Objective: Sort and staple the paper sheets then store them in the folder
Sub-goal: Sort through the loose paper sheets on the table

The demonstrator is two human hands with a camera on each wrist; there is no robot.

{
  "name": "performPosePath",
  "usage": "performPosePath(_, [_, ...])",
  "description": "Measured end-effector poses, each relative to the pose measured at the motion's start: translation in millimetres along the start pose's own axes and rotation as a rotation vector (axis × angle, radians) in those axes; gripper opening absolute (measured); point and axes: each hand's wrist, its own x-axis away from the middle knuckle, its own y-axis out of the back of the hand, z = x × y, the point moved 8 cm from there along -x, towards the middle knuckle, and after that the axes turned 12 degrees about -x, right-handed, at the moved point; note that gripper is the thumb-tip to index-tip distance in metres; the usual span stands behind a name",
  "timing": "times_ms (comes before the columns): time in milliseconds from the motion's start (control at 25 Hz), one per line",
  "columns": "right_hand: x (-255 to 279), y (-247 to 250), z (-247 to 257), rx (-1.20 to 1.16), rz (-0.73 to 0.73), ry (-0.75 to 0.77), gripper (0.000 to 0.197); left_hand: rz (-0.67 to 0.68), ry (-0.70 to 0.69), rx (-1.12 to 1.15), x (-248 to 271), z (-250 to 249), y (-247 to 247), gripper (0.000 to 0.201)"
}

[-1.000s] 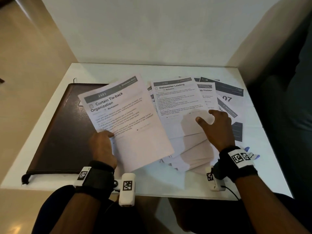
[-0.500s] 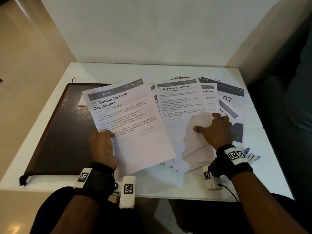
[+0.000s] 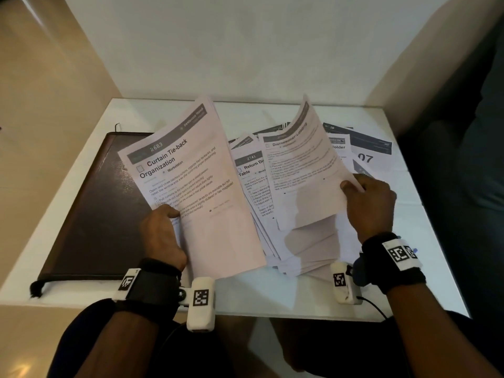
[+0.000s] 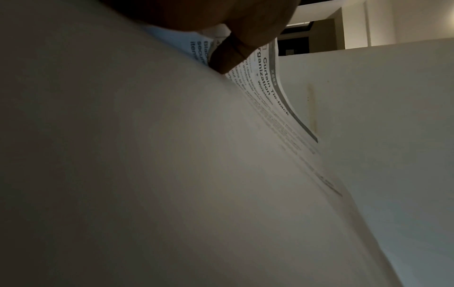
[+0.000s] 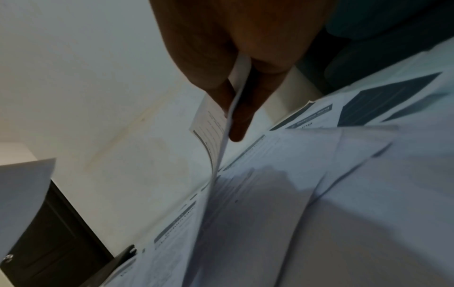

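My left hand (image 3: 161, 236) grips a small stack of sheets headed "Curtain Tie-back Organization" (image 3: 191, 186) (image 4: 270, 81), tilted up above the dark brown folder (image 3: 90, 208). My right hand (image 3: 368, 203) pinches the right edge of the "Dishwasher Loading" sheet (image 3: 302, 165) (image 5: 216, 124) between thumb and fingers and holds it lifted off the spread pile of printed sheets (image 3: 308, 246). Under it a "Return ... Table" sheet (image 3: 251, 170) shows. No stapler is visible in the head view.
The white table (image 3: 272, 298) sits in a corner between a white wall and a beige side wall. More sheets, one marked "07" (image 3: 365, 158), fan out at the back right. A dark clip (image 5: 127, 252) sits at the folder's edge. A dark sofa stands to the right.
My right hand went from pressing flat on the pile to pinching the "Dishwasher Loading" sheet and lifting it. The left hand raised and tilted its stack more upright.
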Motion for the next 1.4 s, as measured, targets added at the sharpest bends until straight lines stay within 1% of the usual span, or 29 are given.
performPosePath(40, [4.3, 7.7, 4.9, -0.065, -0.038, 0.018, 0.020, 0.022, 0.005, 0.022, -0.2, 0.7, -3.8, 0.016])
performPosePath(80, [11.8, 12.9, 8.9, -0.183, -0.057, 0.019, 0.018, 0.066, 0.021, 0.060, -0.7, 3.0, -9.1, 0.022])
performPosePath(160, [33.6, 16.4, 18.7, -0.422, -0.063, 0.007, 0.015, 0.168, 0.067, 0.138, 3.0, 6.0, -20.8, 0.032])
performPosePath(200, [45.9, 13.4, 25.7, -0.491, -0.045, 0.016, 0.016, 0.193, 0.085, 0.156, 5.6, 7.6, -24.2, 0.034])
performPosePath(240, [57.8, 6.8, 33.2, -0.531, -0.009, 0.029, 0.019, 0.218, 0.092, 0.156, 7.5, 8.5, -27.7, 0.035])
performPosePath(320, [78.2, -9.7, 46.0, -0.583, 0.071, 0.045, 0.020, 0.228, 0.093, 0.147, 11.3, 9.8, -32.8, 0.041])
performPosePath(440, [102.9, -34.3, 55.4, -0.650, 0.152, 0.040, 0.019, 0.207, 0.071, 0.139, 10.0, 11.0, -32.5, 0.050])
performPosePath(520, [118.0, -46.6, 63.1, -0.661, 0.194, 0.083, 0.023, 0.214, 0.077, 0.148, 9.2, 11.9, -33.6, 0.048])
performPosePath(600, [129.7, -53.8, 68.9, -0.699, 0.239, 0.132, 0.027, 0.255, 0.073, 0.135, 12.4, 10.6, -38.0, 0.044])
performPosePath(680, [133.9, -59.4, 68.7, -0.748, 0.272, 0.124, 0.026, 0.250, 0.064, 0.087, 12.5, 10.8, -37.9, 0.042])
performPosePath(760, [136.0, -64.9, 67.4, -0.749, 0.312, 0.090, 0.026, 0.206, 0.058, 0.023, 10.1, 10.7, -32.4, 0.037])
performPosePath(840, [140.8, -69.1, 68.7, -0.747, 0.359, 0.059, 0.024, 0.191, 0.062, -0.031, 8.6, 12.0, -28.2, 0.039])
performPosePath(880, [144.0, -71.2, 70.4, -0.736, 0.390, 0.055, 0.024, 0.192, 0.067, -0.019, 9.3, 11.6, -28.5, 0.042])
performPosePath(960, [148.4, -76.7, 70.9, -0.663, 0.447, 0.072, 0.021, 0.208, 0.059, 0.026, 7.8, 10.2, -29.3, 0.040])
performPosePath(1040, [149.3, -77.0, 75.7, -0.584, 0.483, 0.141, 0.015, 0.218, 0.071, 0.099, 3.4, 12.3, -30.6, 0.041])
performPosePath(1080, [147.9, -74.5, 79.5, -0.573, 0.499, 0.180, 0.022, 0.212, 0.083, 0.124, 0.0, 14.4, -29.5, 0.044])
performPosePath(1120, [143.6, -70.6, 82.0, -0.603, 0.506, 0.185, 0.035, 0.213, 0.099, 0.126, -1.4, 15.9, -29.2, 0.045])
performPosePath(1160, [134.7, -65.7, 82.5, -0.660, 0.500, 0.135, 0.045, 0.205, 0.114, 0.118, -4.6, 18.9, -27.2, 0.046])
performPosePath(1200, [122.5, -60.3, 80.0, -0.710, 0.479, 0.053, 0.049, 0.207, 0.127, 0.114, -5.3, 20.4, -27.1, 0.046])
performPosePath(1240, [108.0, -54.7, 72.6, -0.720, 0.432, -0.014, 0.047, 0.204, 0.136, 0.123, -5.9, 21.9, -26.0, 0.047])
performPosePath(1280, [92.0, -48.4, 63.9, -0.679, 0.366, -0.048, 0.042, 0.202, 0.136, 0.122, -5.5, 22.8, -26.1, 0.047])
performPosePath(1360, [54.7, -33.3, 38.7, -0.439, 0.197, -0.029, 0.026, 0.170, 0.113, 0.121, -4.8, 21.8, -24.7, 0.045])
performPosePath(1400, [38.6, -30.8, 25.4, -0.284, 0.163, -0.011, 0.026, 0.156, 0.098, 0.113, -4.6, 21.7, -24.0, 0.044])
